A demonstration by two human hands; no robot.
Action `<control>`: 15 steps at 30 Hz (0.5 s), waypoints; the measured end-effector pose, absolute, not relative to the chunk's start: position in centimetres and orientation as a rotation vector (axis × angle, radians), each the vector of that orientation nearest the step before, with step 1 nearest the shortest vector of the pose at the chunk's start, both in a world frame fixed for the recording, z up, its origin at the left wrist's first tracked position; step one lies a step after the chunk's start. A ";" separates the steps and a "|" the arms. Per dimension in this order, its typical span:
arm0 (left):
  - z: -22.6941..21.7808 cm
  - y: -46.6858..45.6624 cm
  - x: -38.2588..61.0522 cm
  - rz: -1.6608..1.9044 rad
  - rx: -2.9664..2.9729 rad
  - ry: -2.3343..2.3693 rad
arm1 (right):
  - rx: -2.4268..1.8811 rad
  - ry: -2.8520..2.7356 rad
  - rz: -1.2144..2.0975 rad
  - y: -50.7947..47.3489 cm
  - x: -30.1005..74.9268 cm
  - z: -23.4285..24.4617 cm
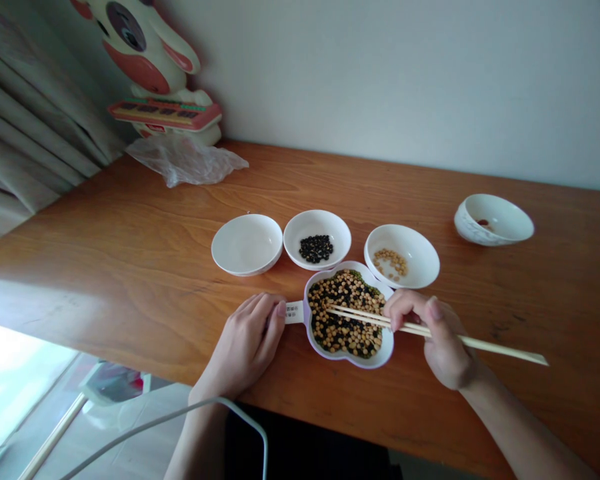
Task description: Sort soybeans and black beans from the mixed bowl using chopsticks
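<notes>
- A white cable curves past the near table edge, below the left wrist.
- The left hand lies palm down on the wooden table. Its fingers are pressed together and slightly bent, and the fingertips touch the small white tab on the left side of the lobed dish.
- The right hand is just right of that dish. Thumb and curled fingers pinch a pair of chopsticks, whose long ends trail off to the right.
- The chopstick tips lie low over the middle of the lobed dish; I cannot tell whether they hold a bean.
- The lobed dish sits between the two hands, near the table's front edge. It is heaped with mixed beans, yellow and dark ones together.
- Just beyond it stand three white bowls in a row.
- The left bowl shows only its plain white inside.
- The middle bowl holds a small cluster of black beans.
- The right bowl holds a few yellow beans, and its rim touches the lobed dish.
- Well apart to the right stands a patterned bowl with a small reddish speck inside.
- Far left lie a crumpled plastic bag and, behind it, a toy figure against the wall.
</notes>
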State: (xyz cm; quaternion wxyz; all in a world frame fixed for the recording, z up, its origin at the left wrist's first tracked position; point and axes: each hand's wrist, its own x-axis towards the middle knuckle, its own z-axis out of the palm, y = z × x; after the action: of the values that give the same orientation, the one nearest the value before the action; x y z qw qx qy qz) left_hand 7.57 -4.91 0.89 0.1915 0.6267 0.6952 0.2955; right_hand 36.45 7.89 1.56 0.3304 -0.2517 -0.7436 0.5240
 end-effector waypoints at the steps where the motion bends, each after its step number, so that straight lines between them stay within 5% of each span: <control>1: 0.9 -4.9 7.6 0.829 1.760 1.951 | -0.657 -1.938 1.373 7.9 36.5 1.5; 15: 0.8 -5.0 7.5 0.844 1.761 1.943 | -0.678 -1.938 1.378 7.9 36.4 1.6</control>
State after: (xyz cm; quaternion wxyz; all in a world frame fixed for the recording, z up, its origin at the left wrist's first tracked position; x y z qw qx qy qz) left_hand 7.53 -4.99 0.80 0.1922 0.6274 0.6922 0.3006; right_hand 36.40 7.90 1.64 0.3285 -0.2592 -0.7402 0.5263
